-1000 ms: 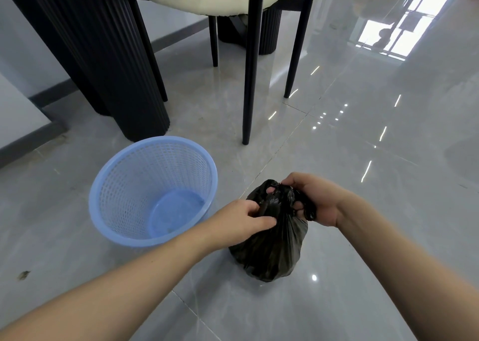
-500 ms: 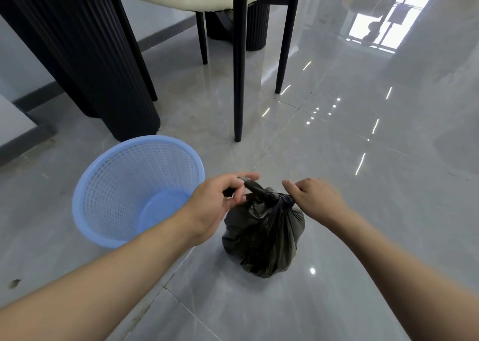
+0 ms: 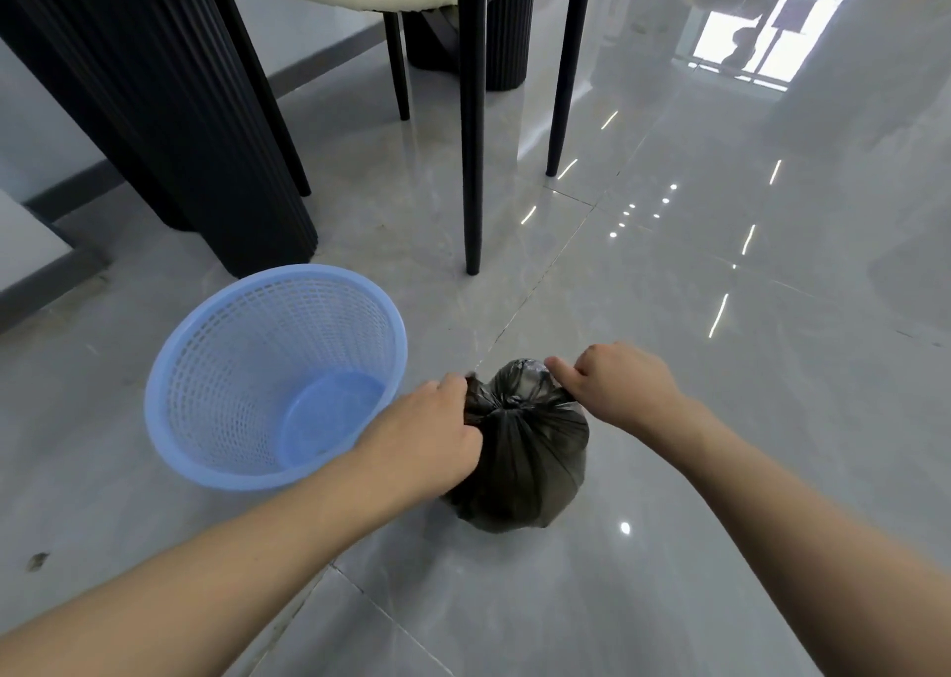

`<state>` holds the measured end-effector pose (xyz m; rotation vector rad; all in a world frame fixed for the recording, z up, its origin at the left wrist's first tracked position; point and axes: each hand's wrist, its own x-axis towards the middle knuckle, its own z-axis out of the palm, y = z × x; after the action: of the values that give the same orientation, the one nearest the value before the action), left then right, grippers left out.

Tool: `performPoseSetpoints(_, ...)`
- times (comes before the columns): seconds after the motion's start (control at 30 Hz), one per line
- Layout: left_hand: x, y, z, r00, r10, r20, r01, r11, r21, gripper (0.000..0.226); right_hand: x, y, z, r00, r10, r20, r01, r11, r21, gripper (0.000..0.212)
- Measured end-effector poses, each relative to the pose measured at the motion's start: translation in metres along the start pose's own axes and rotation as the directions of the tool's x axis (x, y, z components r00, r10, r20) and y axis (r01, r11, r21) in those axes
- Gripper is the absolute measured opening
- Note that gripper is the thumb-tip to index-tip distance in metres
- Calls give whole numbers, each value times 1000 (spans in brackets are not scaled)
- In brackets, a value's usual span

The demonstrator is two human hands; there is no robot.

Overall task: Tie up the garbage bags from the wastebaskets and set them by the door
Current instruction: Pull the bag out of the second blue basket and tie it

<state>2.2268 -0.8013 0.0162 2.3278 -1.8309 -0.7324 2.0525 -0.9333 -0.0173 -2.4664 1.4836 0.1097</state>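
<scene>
Bare forearms reach in from the bottom corners of the view, meeting over a black garbage bag [image 3: 525, 465] that sits on the glossy grey tiled floor [image 3: 720, 470] just below the centre. The bag is gathered into a tight neck at its top, with a bunched knot of plastic showing between the two hands. The left hand [image 3: 427, 439] comes at it from eight o'clock, fingers curled and gripping a flap of the bag's neck on its left side. The right hand [image 3: 617, 388] comes from four o'clock, fingers curled under and pinching the plastic at the bag's upper right — the fingertips themselves are hidden behind the knuckles. A small bright light spot reflects off the tile just to the bag's lower right.

At nine o'clock from the bag, close beside the left wrist, stands a light blue mesh wastebasket [image 3: 216, 367], upright with no liner, its solid blue bottom visible through the open mouth. A dark speck [image 3: 37, 560] lies on the tile at the far left edge.

Farther off, at eleven o'clock, a black fluted table pedestal [image 3: 170, 126] rises from the floor. At twelve o'clock stand the thin black legs of a chair [image 3: 472, 136] with a cream seat cushion — and behind them a second fluted base [image 3: 507, 43]. At one to two o'clock the tiles mirror a bright window.
</scene>
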Motion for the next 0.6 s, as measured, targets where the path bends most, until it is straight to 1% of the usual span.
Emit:
performPoseSetpoints(0.1,2,-5,-1,999,-25,-30,28,995,93,11,1,-7,-3,999,-31,-37,30,999,-28,63)
performPoseSetpoints(0.17,3,-6,-4,999,-25,-26,30,973,231,4,0,-4,4,999,-21,-35,20,999,-27,61)
performPoseSetpoints(0.27,3,-10,-3,1000,15,8,-17,921,389,21,-2,12,8,999,42,-26,-43,999,-15,59)
performPoseSetpoints(0.3,2,-12,-3,999,30,21,-36,911,410,28,-3,19,7,997,71,-25,-71,997,-3,59)
performPoseSetpoints(0.33,2,-13,-4,999,12,39,-27,913,407,34,-6,26,7,995,101,-27,-100,995,3,59)
performPoseSetpoints(0.4,1,-14,-6,996,-40,74,8,920,393,37,-8,33,9,992,121,-35,-122,992,-22,55)
performPoseSetpoints(0.43,1,-13,-6,994,-45,96,2,914,405,36,-9,34,11,991,135,-13,-135,990,-37,54)
performPoseSetpoints(0.47,0,-12,-5,991,-50,121,-6,907,421,35,-8,34,12,984,169,52,-168,985,-27,53)
performPoseSetpoints(0.5,0,-11,-4,988,-43,148,-25,902,431,35,-6,35,13,962,216,169,-224,974,29,55)
performPoseSetpoints(0.53,-1,-10,-5,984,-28,176,-52,899,435,36,-4,39,13,903,249,351,-315,938,146,58)
performPoseSetpoints(0.57,-2,-11,-6,979,-1,202,-87,900,426,36,-4,43,11,802,220,556,-443,843,306,60)
performPoseSetpoints(0.6,-4,-11,-7,975,29,221,-119,904,410,35,-4,47,8,688,125,715,-582,683,441,61)
